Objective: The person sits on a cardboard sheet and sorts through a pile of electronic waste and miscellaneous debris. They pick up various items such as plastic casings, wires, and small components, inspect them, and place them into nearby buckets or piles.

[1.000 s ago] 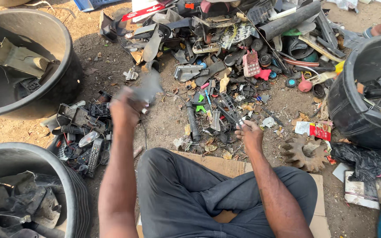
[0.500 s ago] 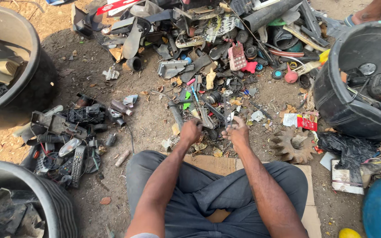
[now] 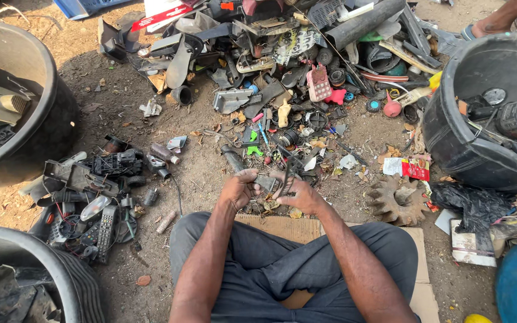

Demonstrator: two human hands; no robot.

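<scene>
I see both hands closed on one dark part (image 3: 267,182) over the dirt, just past the cardboard (image 3: 276,226). My left hand (image 3: 239,190) grips its left end, my right hand (image 3: 297,192) its right (it lies sideways).

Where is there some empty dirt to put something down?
Bare dirt lies between the big dark tub at upper left and the large heap of mixed plastic scrap, and between the small pile of black parts and the rusty gear wheel it is crowded around both hands.
</scene>
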